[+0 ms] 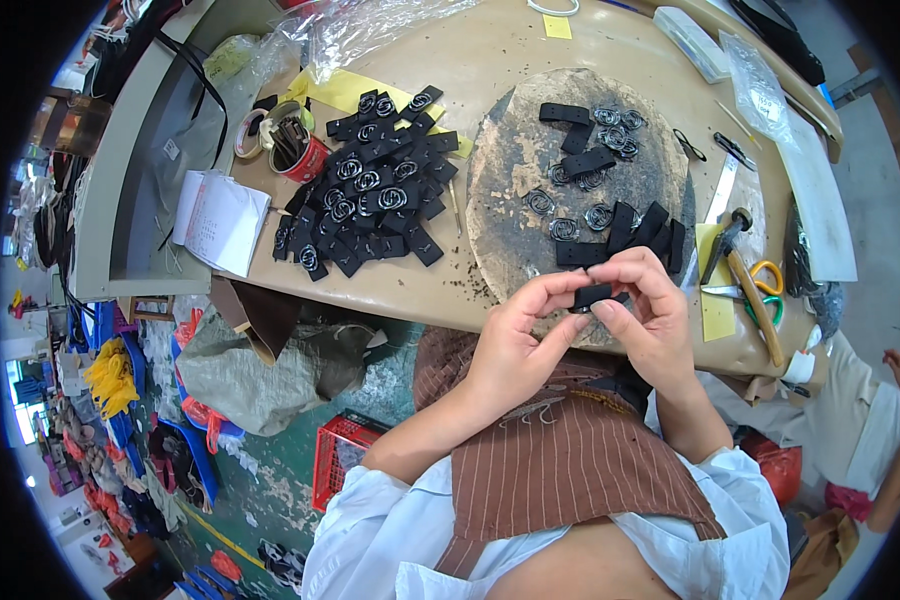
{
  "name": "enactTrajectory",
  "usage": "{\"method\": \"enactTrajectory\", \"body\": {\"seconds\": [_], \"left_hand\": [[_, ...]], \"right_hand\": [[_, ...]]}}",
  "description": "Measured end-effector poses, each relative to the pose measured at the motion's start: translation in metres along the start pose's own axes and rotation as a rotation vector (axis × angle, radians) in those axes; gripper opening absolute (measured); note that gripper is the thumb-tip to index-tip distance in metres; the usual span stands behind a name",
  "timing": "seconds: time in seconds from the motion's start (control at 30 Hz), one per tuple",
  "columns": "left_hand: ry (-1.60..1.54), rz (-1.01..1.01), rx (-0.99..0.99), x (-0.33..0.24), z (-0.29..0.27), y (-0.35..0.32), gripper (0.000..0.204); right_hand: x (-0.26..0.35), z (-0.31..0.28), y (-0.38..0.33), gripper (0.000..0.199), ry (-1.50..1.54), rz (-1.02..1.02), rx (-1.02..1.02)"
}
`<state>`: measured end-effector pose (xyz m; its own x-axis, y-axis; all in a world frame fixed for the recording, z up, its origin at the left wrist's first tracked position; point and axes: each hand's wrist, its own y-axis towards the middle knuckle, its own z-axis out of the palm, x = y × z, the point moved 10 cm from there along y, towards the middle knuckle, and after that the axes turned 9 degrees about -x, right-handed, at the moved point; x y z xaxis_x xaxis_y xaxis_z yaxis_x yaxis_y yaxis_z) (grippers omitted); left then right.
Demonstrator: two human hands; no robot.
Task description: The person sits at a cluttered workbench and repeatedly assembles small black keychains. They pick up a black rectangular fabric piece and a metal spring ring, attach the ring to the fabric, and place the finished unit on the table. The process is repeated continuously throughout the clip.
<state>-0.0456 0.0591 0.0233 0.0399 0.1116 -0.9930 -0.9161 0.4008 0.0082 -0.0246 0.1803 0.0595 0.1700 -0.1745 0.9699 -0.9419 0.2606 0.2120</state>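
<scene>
Above the near edge of a round, worn board, both of my hands pinch a small black strap piece. My left hand grips its left end between thumb and fingers, and my right hand closes on the right end. Fingers partly cover the piece, so I cannot tell whether a ring is on it. Loose dark metal ring ornaments lie on the board just beyond my hands, among several plain black strips. To the left is a heap of black strips fitted with ring ornaments.
Right of the board lie a hammer, scissors and a yellow sheet. A notebook and a red tin stand left of the heap. A red crate is on the floor; another person is at right.
</scene>
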Motion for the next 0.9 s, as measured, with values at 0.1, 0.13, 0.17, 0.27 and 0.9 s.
{"method": "enactTrajectory", "body": {"seconds": [0.1,0.13,0.17,0.27,0.9], "left_hand": [[0.055,-0.044,0.027,-0.001,0.002,0.0,0.039],[0.089,-0.027,0.037,-0.003,0.003,0.0,0.041],[0.122,-0.01,0.046,-0.005,0.003,0.0,0.044],[0.236,0.032,0.057,-0.016,0.003,0.0,0.047],[-0.393,-0.094,-0.123,0.005,-0.007,0.007,0.023]], "right_hand": [[-0.001,0.002,-0.001,0.013,-0.078,-0.052,0.047],[0.003,0.002,-0.002,0.012,-0.114,-0.108,0.039],[0.008,0.003,-0.002,0.012,-0.15,-0.164,0.031],[0.011,0.003,-0.004,0.012,-0.164,-0.199,0.016],[-0.018,0.006,-0.004,0.023,0.383,0.069,0.037]]}}
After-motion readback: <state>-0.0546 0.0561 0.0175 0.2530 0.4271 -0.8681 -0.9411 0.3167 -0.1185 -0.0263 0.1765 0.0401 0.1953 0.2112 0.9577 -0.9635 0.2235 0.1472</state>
